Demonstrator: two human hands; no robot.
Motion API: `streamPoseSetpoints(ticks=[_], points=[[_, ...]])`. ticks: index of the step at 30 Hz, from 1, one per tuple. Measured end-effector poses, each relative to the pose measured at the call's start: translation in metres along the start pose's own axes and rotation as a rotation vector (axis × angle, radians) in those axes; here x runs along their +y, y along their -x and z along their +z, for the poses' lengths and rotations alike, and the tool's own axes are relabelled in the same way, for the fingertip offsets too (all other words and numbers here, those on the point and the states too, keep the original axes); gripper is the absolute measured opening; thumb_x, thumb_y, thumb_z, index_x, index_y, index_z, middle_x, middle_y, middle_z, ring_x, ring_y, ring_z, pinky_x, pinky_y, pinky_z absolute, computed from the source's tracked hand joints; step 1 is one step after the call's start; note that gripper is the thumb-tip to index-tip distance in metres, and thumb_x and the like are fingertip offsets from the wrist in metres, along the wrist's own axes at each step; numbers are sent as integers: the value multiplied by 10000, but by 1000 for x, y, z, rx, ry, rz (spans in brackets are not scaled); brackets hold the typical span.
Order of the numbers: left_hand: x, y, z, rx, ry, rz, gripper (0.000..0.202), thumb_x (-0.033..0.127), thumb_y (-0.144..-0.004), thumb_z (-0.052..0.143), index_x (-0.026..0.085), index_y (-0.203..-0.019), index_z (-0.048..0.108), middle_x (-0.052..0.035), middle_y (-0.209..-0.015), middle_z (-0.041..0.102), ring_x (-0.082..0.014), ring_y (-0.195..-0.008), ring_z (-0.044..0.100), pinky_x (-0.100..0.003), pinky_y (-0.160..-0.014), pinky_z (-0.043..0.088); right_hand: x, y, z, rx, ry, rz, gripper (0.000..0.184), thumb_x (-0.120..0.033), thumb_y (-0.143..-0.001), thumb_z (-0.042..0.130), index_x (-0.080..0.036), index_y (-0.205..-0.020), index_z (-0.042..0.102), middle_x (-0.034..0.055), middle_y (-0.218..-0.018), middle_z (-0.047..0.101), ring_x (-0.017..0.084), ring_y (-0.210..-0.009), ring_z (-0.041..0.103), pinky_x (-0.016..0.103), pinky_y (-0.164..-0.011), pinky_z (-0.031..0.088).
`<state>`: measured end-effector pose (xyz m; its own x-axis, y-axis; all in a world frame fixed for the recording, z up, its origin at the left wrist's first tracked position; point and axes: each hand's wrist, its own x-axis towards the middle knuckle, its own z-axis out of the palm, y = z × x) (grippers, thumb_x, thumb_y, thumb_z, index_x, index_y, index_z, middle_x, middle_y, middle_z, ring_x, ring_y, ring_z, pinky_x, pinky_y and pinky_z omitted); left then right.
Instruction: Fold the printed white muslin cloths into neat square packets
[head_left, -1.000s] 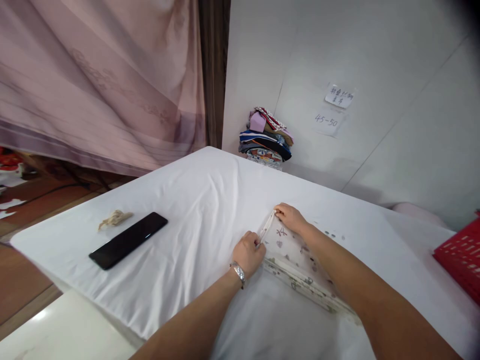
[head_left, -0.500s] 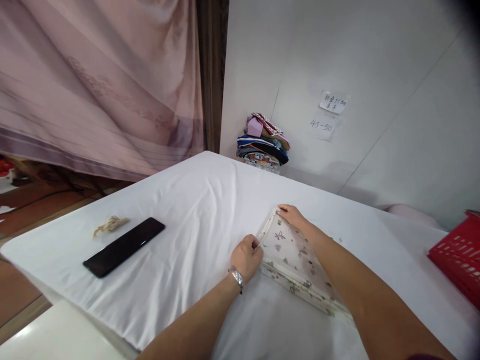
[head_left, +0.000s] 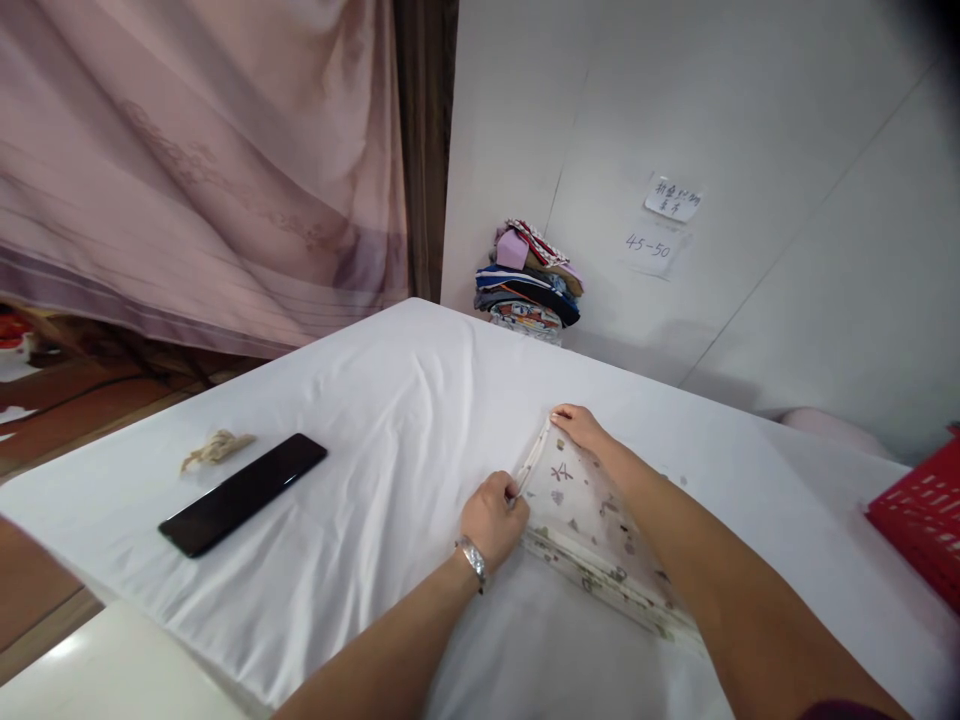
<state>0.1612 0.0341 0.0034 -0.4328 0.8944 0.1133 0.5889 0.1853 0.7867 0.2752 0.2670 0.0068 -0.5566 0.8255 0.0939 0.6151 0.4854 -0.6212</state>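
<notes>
A white cloth (head_left: 581, 505) with small brown and green prints lies folded in several layers on the right half of the table. My left hand (head_left: 495, 520), with a silver bracelet at the wrist, pinches the near left corner of its edge. At the far corner, my right hand (head_left: 577, 425) grips the same edge between thumb and fingers. Between the two hands the edge is raised slightly. My right forearm covers the cloth's right part.
A black phone (head_left: 244, 495) and a beige tied bundle (head_left: 217, 450) lie on the white-covered table (head_left: 375, 400). Folded clothes (head_left: 529, 280) are stacked beyond the back edge. A red basket (head_left: 919, 510) stands at right, a pink curtain (head_left: 202, 170) hangs at left.
The view has shifted very slightly. Both hands keep their hold on the cloth's edge, with hardly any movement.
</notes>
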Motion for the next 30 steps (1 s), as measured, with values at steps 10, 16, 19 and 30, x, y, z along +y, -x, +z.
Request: streamPoseSetpoints(ticks=[10, 16, 19, 30], points=[[1, 0, -3, -55, 26, -16, 67, 160, -707, 463, 205, -752, 483, 43, -636, 508, -102, -600, 476, -212, -564, 319, -4, -2, 1, -20, 80, 38, 287, -284, -757, 511, -214, -1005, 636, 20, -1053, 635, 180, -992, 555, 280, -892, 384], [0, 1, -2, -41, -24, 18, 69, 162, -738, 438, 205, -765, 485, 17, -726, 554, -115, -661, 514, -220, -598, 348, -4, 2, -12, -141, 132, 92, 361, -427, -762, 514, -203, -1028, 610, 57, -1100, 604, 225, -1027, 525, 307, -875, 377], [0, 1, -1, -29, -55, 39, 86, 172, -748, 436, 205, -810, 487, -4, -811, 563, -127, -713, 536, -233, -635, 372, 0, 2, -27, -275, 133, 140, 395, -534, -715, 537, -187, -874, 639, 53, -930, 647, 228, -883, 575, 306, -771, 421], [-5, -1, 1, -67, -18, 15, 365, 184, -734, 449, 189, -1097, 486, -51, -1017, 594, -159, -900, 562, -269, -779, 416, -22, -1, -55, -558, -70, 342, 444, -458, -577, 685, -200, -926, 594, 84, -976, 649, 229, -834, 617, 301, -636, 490]])
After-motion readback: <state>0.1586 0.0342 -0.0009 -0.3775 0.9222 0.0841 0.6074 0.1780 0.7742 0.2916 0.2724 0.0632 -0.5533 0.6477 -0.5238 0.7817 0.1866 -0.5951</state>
